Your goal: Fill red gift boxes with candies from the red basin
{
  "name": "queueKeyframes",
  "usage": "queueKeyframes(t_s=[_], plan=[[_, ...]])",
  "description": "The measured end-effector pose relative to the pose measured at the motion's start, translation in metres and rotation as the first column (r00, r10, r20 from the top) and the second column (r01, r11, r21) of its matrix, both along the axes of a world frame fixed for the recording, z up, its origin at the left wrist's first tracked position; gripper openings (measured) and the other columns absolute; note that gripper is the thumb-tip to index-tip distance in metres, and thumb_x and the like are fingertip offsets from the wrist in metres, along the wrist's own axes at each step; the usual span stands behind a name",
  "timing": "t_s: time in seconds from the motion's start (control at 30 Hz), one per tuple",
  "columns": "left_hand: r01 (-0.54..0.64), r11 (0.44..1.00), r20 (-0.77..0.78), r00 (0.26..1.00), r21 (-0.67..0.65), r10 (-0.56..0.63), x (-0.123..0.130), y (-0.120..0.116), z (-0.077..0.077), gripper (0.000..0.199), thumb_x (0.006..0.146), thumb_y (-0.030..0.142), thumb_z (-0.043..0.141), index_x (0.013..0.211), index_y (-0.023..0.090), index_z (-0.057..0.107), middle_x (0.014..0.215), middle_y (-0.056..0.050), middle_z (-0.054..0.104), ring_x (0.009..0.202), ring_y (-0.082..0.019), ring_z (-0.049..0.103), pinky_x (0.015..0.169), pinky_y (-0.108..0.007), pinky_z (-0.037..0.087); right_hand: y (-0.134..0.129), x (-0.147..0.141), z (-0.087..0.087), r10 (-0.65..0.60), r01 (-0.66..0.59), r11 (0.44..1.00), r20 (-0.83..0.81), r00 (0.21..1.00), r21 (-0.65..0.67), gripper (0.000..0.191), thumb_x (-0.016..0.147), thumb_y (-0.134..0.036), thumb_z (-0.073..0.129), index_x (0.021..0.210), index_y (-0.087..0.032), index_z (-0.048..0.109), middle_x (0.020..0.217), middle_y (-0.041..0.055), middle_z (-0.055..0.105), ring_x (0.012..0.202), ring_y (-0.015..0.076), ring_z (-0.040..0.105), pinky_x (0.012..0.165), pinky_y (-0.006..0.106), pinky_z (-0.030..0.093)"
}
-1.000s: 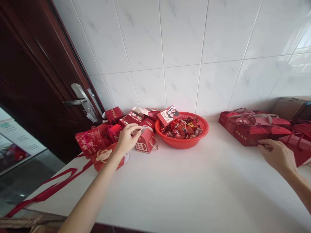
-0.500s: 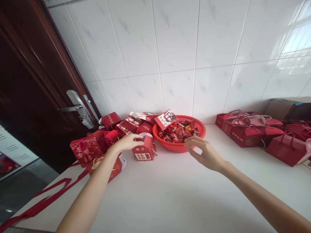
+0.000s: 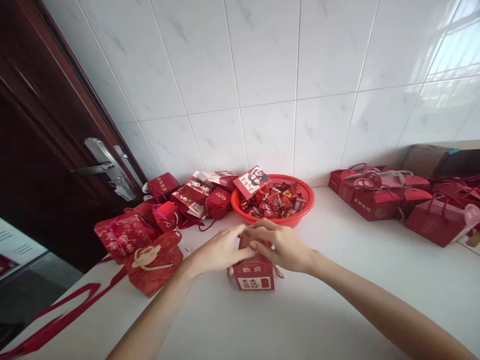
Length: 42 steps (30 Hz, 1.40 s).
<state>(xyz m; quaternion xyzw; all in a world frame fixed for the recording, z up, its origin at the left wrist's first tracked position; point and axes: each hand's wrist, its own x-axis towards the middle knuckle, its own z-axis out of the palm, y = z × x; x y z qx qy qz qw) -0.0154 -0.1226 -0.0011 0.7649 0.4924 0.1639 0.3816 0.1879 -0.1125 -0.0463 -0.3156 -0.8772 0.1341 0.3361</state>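
A small red candy gift box (image 3: 255,272) with a pale panel of characters stands upright on the white table in front of me. My left hand (image 3: 222,249) is at the left side of its top, fingers closed on the upper edge. From the right, my right hand (image 3: 282,245) bends over the same top, its fingers gripping near the left fingertips. The hands cover much of the box's top, so its flaps are partly hidden. Twisted cord shows at both sides of the box. Just behind it sits a red plastic basket (image 3: 308,206) of wrapped candies (image 3: 275,201).
Several red gift boxes (image 3: 161,186) are piled to the left, with a box with cord handles (image 3: 155,262) in front. A red ribbon (image 3: 71,312) trails over the table's left edge. More gift boxes (image 3: 378,204) stand at right. A flat printed box (image 3: 252,182) rests on the basket's rim.
The small gift box has come nearer and to the right with my left hand. My right hand has moved from beside the basket onto the box's top.
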Motion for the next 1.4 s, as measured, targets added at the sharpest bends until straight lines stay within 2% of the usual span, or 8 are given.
queueKeyframes(t_s=[0.23, 0.6, 0.73, 0.83, 0.93, 1.13, 1.3, 1.4], plan=[[-0.041, 0.994, -0.001, 0.999, -0.104, 0.041, 0.009, 0.013, -0.01, 0.05, 0.083, 0.031, 0.055, 0.132, 0.022, 0.056, 0.089, -0.002, 0.071, 0.057, -0.015, 0.065, 0.053, -0.025, 0.051, 0.0, 0.041, 0.008, 0.004, -0.033, 0.968, -0.114, 0.994, -0.25, 0.01, 0.085, -0.013, 0.062, 0.077, -0.018, 0.06, 0.106, 0.0074, 0.065, 0.066, 0.0097, 0.058, 0.063, 0.025, 0.051], [-0.024, 0.998, 0.259, 0.965, -0.05, 0.036, 0.012, 0.03, -0.035, 0.056, 0.077, 0.023, 0.054, 0.133, 0.024, 0.063, 0.138, -0.006, 0.062, 0.124, -0.027, 0.056, 0.101, -0.033, 0.045, 0.039, 0.102, 0.028, 0.113, -0.141, 0.892, -0.092, 0.989, -0.43, 0.02, 0.087, -0.035, 0.064, 0.097, -0.02, 0.073, 0.098, 0.0059, 0.073, 0.084, 0.0178, 0.067, 0.075, 0.031, 0.055], [-0.024, 0.998, 0.329, 0.944, -0.054, 0.04, 0.028, 0.029, -0.042, 0.044, 0.084, 0.034, 0.06, 0.126, 0.024, 0.067, 0.136, -0.007, 0.063, 0.119, -0.026, 0.058, 0.1, -0.034, 0.045, 0.087, 0.088, 0.03, -0.273, 0.208, 0.931, -0.194, 0.942, -0.301, 0.013, 0.086, -0.029, 0.062, 0.085, -0.019, 0.071, 0.091, 0.0051, 0.073, 0.082, 0.0191, 0.067, 0.073, 0.031, 0.052], [-0.02, 0.997, 0.342, 0.939, -0.07, 0.043, 0.034, 0.028, -0.043, 0.046, 0.089, 0.047, 0.059, 0.127, 0.023, 0.066, 0.119, -0.008, 0.069, 0.093, -0.021, 0.064, 0.079, -0.029, 0.05, 0.122, 0.065, 0.023, -0.559, 0.564, 0.79, 0.098, 0.824, -0.24, 0.005, 0.081, -0.023, 0.067, 0.078, -0.019, 0.068, 0.093, 0.0079, 0.073, 0.089, 0.024, 0.067, 0.072, 0.031, 0.048], [-0.032, 0.996, 0.345, 0.937, -0.079, 0.057, 0.03, 0.027, -0.042, 0.052, 0.09, 0.056, 0.056, 0.129, 0.022, 0.065, 0.098, -0.006, 0.07, 0.071, -0.015, 0.06, 0.063, -0.026, 0.046, 0.141, 0.045, 0.015, -0.59, 0.629, 0.739, 0.22, 0.777, -0.242, 0.011, 0.072, -0.022, 0.076, 0.074, -0.019, 0.065, 0.088, 0.0111, 0.072, 0.091, 0.0296, 0.068, 0.067, 0.031, 0.045], [-0.103, 0.994, 0.41, 0.908, 0.024, 0.084, 0.016, 0.039, -0.028, 0.045, 0.085, 0.052, 0.063, 0.115, 0.019, 0.071, 0.074, -0.003, 0.067, 0.069, -0.016, 0.062, 0.064, -0.026, 0.046, 0.148, 0.044, 0.003, -0.53, 0.536, 0.788, 0.108, 0.841, -0.304, 0.02, 0.065, -0.016, 0.076, 0.075, -0.02, 0.059, 0.086, 0.006, 0.071, 0.086, 0.0247, 0.067, 0.067, 0.029, 0.045], [-0.269, 0.949, 0.527, 0.837, 0.163, 0.147, 0.035, 0.097, -0.021, 0.043, 0.073, 0.045, 0.072, 0.106, 0.017, 0.072, 0.101, -0.009, 0.073, 0.078, -0.019, 0.066, 0.066, -0.028, 0.051, 0.147, 0.051, 0.002, -0.272, 0.055, 0.902, -0.464, 0.843, -0.428, 0.024, 0.07, -0.033, 0.072, 0.084, -0.021, 0.057, 0.08, 0.0, 0.067, 0.078, 0.0189, 0.065, 0.067, 0.029, 0.048], [-0.336, 0.919, 0.537, 0.824, 0.206, 0.18, 0.055, 0.138, -0.026, 0.045, 0.069, 0.041, 0.076, 0.107, 0.018, 0.071, 0.105, -0.01, 0.073, 0.083, -0.021, 0.068, 0.073, -0.031, 0.054, 0.141, 0.05, 0.005, -0.155, -0.095, 0.911, -0.547, 0.823, -0.401, 0.03, 0.068, -0.042, 0.077, 0.081, -0.02, 0.061, 0.076, -0.0002, 0.066, 0.071, 0.0169, 0.061, 0.065, 0.029, 0.047]])
